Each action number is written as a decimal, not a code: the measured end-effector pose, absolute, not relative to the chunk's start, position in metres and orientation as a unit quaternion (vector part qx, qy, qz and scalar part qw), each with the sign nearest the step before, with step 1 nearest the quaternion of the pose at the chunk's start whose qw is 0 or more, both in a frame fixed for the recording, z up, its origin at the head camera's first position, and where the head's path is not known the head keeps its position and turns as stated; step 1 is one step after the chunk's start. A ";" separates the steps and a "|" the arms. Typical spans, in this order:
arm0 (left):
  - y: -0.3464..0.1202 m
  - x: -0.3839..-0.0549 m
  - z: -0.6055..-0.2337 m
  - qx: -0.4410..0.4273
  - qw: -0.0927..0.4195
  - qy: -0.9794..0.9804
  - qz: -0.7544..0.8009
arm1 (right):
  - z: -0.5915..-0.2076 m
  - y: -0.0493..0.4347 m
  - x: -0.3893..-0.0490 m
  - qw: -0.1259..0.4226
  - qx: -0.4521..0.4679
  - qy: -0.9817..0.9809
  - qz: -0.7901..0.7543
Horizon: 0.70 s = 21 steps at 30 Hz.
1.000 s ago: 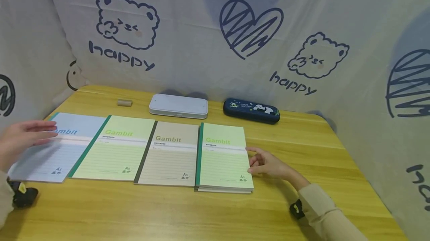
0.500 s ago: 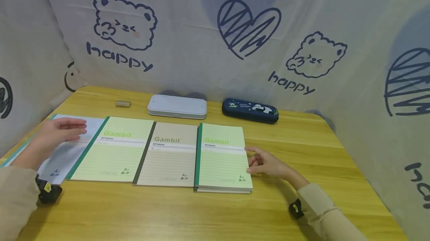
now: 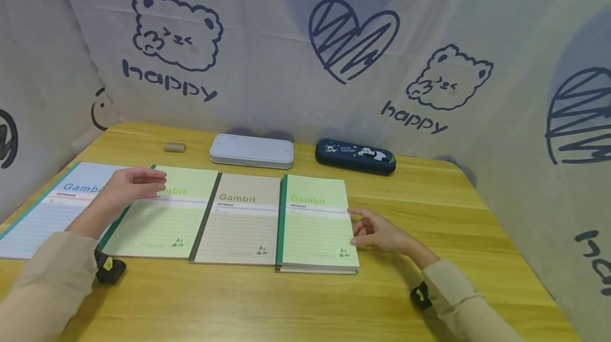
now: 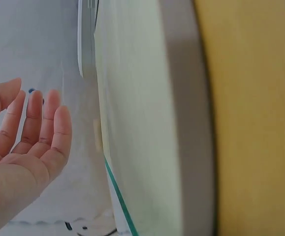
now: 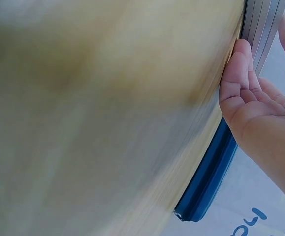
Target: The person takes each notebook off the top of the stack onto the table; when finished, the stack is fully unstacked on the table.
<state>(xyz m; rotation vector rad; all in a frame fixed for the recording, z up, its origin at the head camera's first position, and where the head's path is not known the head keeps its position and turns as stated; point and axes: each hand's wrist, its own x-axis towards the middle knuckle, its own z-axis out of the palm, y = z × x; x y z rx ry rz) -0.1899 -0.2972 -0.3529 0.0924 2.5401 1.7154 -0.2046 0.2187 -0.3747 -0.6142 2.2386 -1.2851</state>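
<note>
My left hand (image 3: 136, 187) hovers over the left part of a green notebook (image 3: 157, 230), covering some of its title, with nothing in the fingers. The left wrist view shows that hand (image 4: 31, 142) palm-on, thumb apart from loosely bent fingers. To its left lies a blue notebook (image 3: 45, 220), partly behind the forearm. A beige notebook (image 3: 238, 230) lies beside the green one. Further right is a small stack with another green notebook (image 3: 315, 230) on top. My right hand (image 3: 382, 233) is at the stack's right edge, fingertips right at the page edges (image 5: 260, 29).
Behind the notebooks stand a white pencil case (image 3: 251, 151) and a dark blue panda pencil case (image 3: 355, 157). A small tan cylinder (image 3: 174, 147) lies at the back left. A printed cloth (image 3: 267, 66) hangs along the back edge of the wooden table (image 3: 229, 305).
My left hand has moved right, from over the blue notebook to over the left green one. The right hand has stayed at the stack's edge, and the notebooks lie as before.
</note>
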 end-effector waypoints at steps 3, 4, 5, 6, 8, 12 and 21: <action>-0.284 -0.192 -0.351 0.045 0.038 0.831 0.553 | -0.374 0.218 -0.204 0.242 -0.226 0.819 -0.469; -0.280 -0.193 -0.351 0.047 0.039 0.831 0.553 | -0.374 0.218 -0.204 0.241 -0.226 0.819 -0.469; -0.276 -0.194 -0.350 0.050 0.042 0.830 0.554 | -0.374 0.218 -0.204 0.241 -0.227 0.819 -0.469; -0.272 -0.195 -0.350 0.055 0.044 0.828 0.556 | -0.374 0.218 -0.204 0.241 -0.227 0.819 -0.469; -0.264 -0.197 -0.349 0.061 0.047 0.825 0.560 | -0.374 0.218 -0.204 0.240 -0.228 0.819 -0.469; -0.249 -0.198 -0.346 0.074 0.048 0.818 0.568 | -0.375 0.218 -0.204 0.240 -0.228 0.819 -0.469; -0.215 -0.202 -0.342 0.107 0.054 0.812 0.571 | -0.375 0.218 -0.204 0.239 -0.229 0.820 -0.467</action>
